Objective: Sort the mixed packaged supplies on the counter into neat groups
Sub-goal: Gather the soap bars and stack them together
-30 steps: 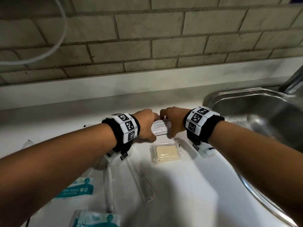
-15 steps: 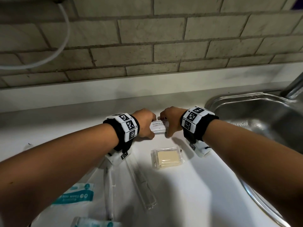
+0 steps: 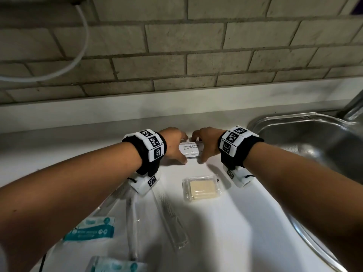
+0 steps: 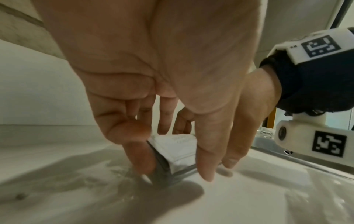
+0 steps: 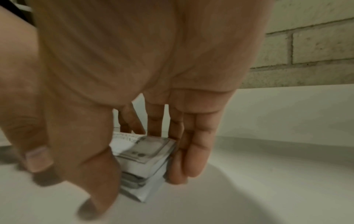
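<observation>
A stack of white shampoo-with-conditioner sachets (image 3: 191,150) (image 4: 176,151) (image 5: 141,159) sits on the white counter (image 3: 225,232) near the back wall. My left hand (image 3: 176,148) pinches its left end, thumb in front and fingers behind. My right hand (image 3: 204,148) pinches the right end the same way. In the wrist views the fingers (image 4: 141,159) (image 5: 187,159) point straight down with their tips at the counter beside the stack. A wrapped soap bar (image 3: 202,188) lies just in front of the stack.
A comb in a clear sleeve (image 3: 170,218), a wrapped toothbrush (image 3: 132,218) and two teal wipe packets (image 3: 92,229) (image 3: 117,266) lie at the near left. A steel sink (image 3: 306,134) with a faucet (image 3: 353,108) is on the right. The brick wall stands close behind.
Both hands moved the stack slightly away from me toward the wall. Their fingers have gone from curled over the stack to straighter and spread around its ends.
</observation>
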`<state>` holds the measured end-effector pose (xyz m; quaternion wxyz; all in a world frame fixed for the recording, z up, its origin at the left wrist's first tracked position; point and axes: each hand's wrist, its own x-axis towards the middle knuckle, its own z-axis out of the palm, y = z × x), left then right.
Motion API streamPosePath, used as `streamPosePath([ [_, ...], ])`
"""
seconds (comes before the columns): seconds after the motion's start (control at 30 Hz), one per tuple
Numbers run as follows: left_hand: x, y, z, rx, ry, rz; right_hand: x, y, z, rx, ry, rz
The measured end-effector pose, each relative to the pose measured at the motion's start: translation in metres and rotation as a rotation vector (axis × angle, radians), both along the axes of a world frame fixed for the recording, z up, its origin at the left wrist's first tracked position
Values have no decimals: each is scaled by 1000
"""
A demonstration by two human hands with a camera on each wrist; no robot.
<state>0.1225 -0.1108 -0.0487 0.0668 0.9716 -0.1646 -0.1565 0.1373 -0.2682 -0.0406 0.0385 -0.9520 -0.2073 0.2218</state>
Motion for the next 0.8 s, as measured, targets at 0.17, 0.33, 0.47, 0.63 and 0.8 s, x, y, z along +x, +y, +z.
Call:
streamPosePath([
  [0.17, -10, 5, 18, -1, -44, -3, -8, -4, 12, -9, -50, -19],
  [0.33, -40, -1, 42, -93, -109, -35, -38, -14, 38, 67, -139, -16],
  [0.47, -72, -15, 31, -12, 46, -80, -77, -18, 44, 71, -8, 13],
  [0.63, -90, -24, 10, -1, 113, -37, -103, -13, 27, -53, 108, -10],
  [0.8, -100, -28, 10, 7, 103, 12, -108, -8, 18, -90, 100, -18],
])
